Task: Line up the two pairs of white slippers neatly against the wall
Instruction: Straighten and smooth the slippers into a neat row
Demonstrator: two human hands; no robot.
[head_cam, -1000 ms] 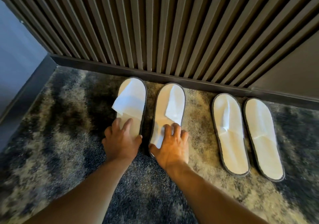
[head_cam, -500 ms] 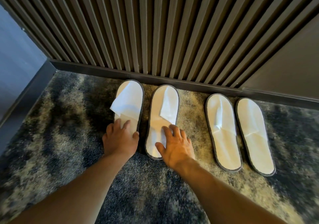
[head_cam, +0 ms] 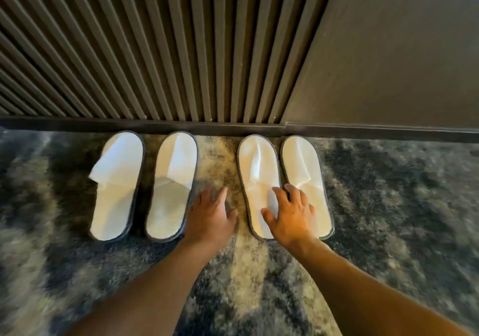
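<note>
four flat white cloth slippers with grey edging: left pair (head_cam: 143,186) and right pair (head_cam: 282,184), toes at the dark skirting board (head_cam: 155,126) | left hand (head_cam: 210,216) spread over mottled carpet (head_cam: 388,193) between pairs | right hand (head_cam: 291,215) spread, fingers on right pair

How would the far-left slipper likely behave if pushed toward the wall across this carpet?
The far-left slipper looks thin and flat, so probably light and floppy. Its loose upper flap juts past the edge and may shift. The textured carpet likely grips the sole, so it may bunch rather than glide.
</note>
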